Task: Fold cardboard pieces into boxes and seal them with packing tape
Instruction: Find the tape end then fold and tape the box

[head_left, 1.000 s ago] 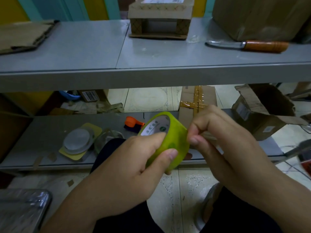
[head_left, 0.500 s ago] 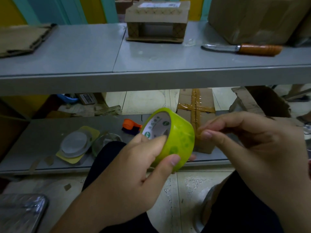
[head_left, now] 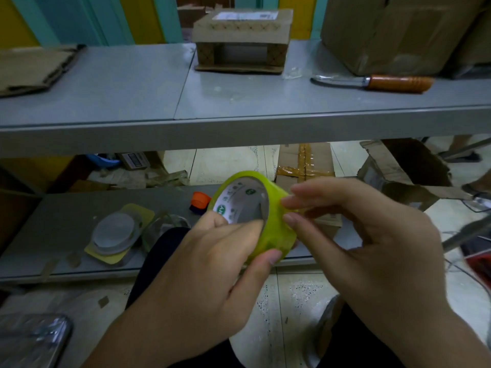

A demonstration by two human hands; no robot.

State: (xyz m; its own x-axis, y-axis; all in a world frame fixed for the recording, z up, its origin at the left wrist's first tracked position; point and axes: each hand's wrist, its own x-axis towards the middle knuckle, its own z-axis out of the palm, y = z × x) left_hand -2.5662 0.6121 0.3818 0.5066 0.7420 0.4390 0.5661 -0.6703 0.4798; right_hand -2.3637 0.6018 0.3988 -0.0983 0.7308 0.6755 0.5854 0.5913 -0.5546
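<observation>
My left hand [head_left: 212,274] grips a yellow-green roll of packing tape [head_left: 276,229] in front of my lap, fingers inside its core and thumb on the outer face. My right hand [head_left: 372,248] meets the roll from the right, its thumb and fingertips pinching at the tape's loose end on the rim. A flat stack of cardboard [head_left: 29,67] lies at the left of the upper shelf. A box sealed with brown tape [head_left: 304,166] stands on the lower shelf behind the roll.
On the grey upper shelf [head_left: 132,83] are a small patterned box [head_left: 241,41], a large carton [head_left: 398,30] and a wooden-handled knife [head_left: 377,82]. An open torn box [head_left: 406,176] sits lower right. Lids and an orange object [head_left: 200,200] lie on the lower shelf.
My right hand pulled a little away from the roll, then came back against its rim. The left hand tilted the roll so its core faces me more.
</observation>
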